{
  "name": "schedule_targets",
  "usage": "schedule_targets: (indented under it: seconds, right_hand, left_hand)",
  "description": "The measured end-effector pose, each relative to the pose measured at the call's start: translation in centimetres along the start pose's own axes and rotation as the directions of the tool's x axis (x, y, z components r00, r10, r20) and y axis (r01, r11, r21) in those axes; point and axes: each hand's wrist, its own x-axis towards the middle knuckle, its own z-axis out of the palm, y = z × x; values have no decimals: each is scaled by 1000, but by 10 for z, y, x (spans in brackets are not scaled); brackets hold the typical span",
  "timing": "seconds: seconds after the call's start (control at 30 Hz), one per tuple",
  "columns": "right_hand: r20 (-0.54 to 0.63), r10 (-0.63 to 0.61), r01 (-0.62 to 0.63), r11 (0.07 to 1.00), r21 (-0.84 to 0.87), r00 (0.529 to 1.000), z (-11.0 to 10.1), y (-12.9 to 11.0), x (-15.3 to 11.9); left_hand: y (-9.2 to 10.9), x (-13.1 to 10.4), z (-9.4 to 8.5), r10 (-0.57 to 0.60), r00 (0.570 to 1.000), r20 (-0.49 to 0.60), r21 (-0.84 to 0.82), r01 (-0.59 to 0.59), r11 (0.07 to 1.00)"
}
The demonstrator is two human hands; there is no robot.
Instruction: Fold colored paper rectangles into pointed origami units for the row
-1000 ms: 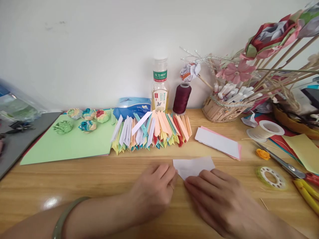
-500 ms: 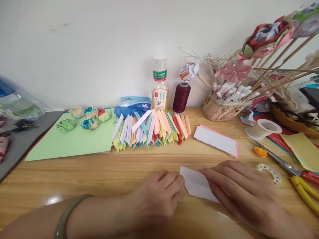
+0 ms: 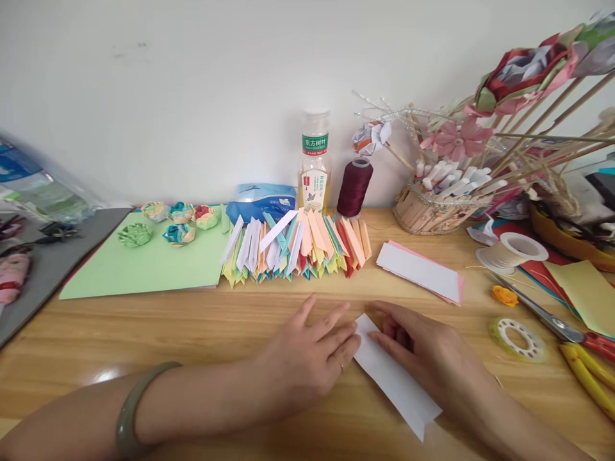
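Note:
A folded white paper strip (image 3: 391,378) lies slantwise on the wooden table in front of me, its near end notched. My left hand (image 3: 314,349), a ring on one finger and a bangle on the wrist, lies at the strip's upper left edge. Its fingers are spread, and some fingertips touch the paper. From the right, my right hand (image 3: 427,349) curls over the strip's far part, its thumb on the paper and the other fingers bent. What those bent fingertips grip is partly hidden.
Beyond my hands lie a row of folded paper pieces (image 3: 293,246) and a stack of white and pink strips (image 3: 420,270). At right are a tape roll (image 3: 507,326), scissors (image 3: 557,326) and a thread spool (image 3: 514,253). Paper flowers (image 3: 179,234) rest on green sheets (image 3: 144,275).
The white strip is turned more steeply and more of it shows. My left fingers have spread from a closed pose. My right hand has gone from lying flat to curled.

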Motion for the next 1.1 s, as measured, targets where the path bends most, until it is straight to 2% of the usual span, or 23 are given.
schedule_targets:
  seconds: [0.17,0.3,0.43,0.5,0.6,0.7,0.8,0.93,1.1]
  right_hand:
    - [-27,47,-46,998,40,999,1,0,1]
    - [-35,60,-58,996,64,998,2,-1,-2]
    - [-49,50,-43,989,142,998,3,-2,-1]
    - [-57,-20,27,993,119,998,4,-2,-1]
    - [-90,-197,196,980,-17,976,2,-4,-1]
    - [-108,-391,369,912,-179,914,-3,-5,-3]
    - [-76,-536,502,824,-263,841,-8,-3,-2]
    - [-23,-603,567,763,-311,798,-9,-2,-1]
    - [6,-614,574,734,-363,789,-10,-7,-2]
  left_hand:
    - [-4,3,-6,48,998,42,32,-49,998]
    - [2,3,-7,57,998,24,123,-59,991]
    - [7,2,-6,50,999,17,146,-52,988]
    - [7,2,-6,44,999,11,146,-46,988]
    - [7,3,-5,45,999,4,146,-45,988]
    - [5,3,-5,32,999,4,118,-33,992]
    - [4,3,-5,20,1000,10,72,-21,997]
    - [2,5,-7,23,1000,17,79,-24,997]
    - [1,4,-4,46,999,22,74,-48,996]
